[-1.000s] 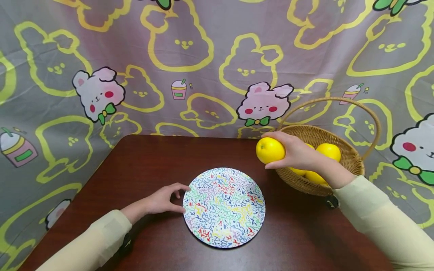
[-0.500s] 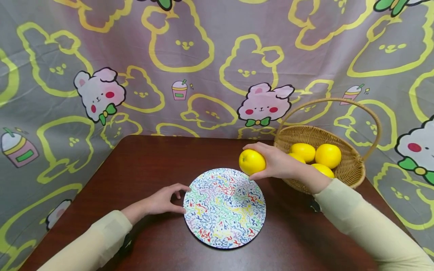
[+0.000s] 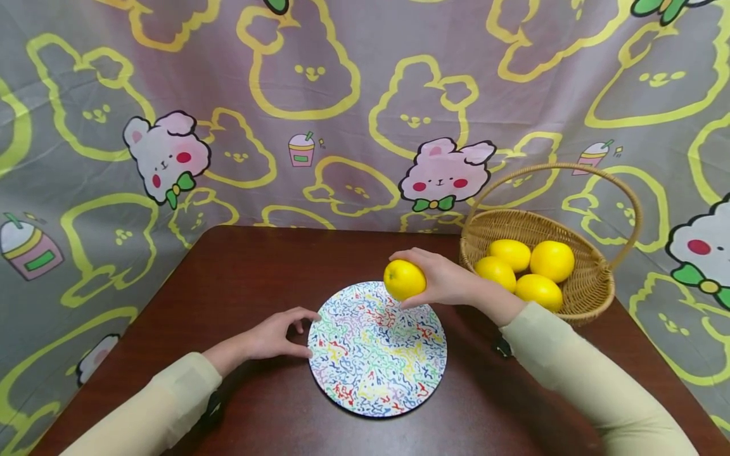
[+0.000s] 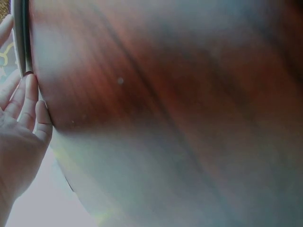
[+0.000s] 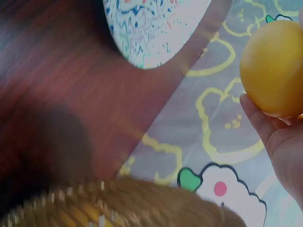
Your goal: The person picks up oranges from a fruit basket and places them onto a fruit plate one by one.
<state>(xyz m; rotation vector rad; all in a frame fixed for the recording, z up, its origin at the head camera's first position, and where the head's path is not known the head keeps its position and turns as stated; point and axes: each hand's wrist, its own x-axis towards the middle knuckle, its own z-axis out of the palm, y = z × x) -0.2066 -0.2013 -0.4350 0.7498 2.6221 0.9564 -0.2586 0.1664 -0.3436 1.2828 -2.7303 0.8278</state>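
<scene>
The right hand [image 3: 441, 278] grips a yellow fruit [image 3: 403, 280] over the plate [image 3: 376, 364]; the left hand [image 3: 274, 335], fingers apart, touches its rim.

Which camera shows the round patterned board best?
The head view: nearly the whole round board shows, its far edge partly covered by the held fruit and right hand. The right wrist view cuts it off at the top; the left wrist view catches only its edge.
</scene>
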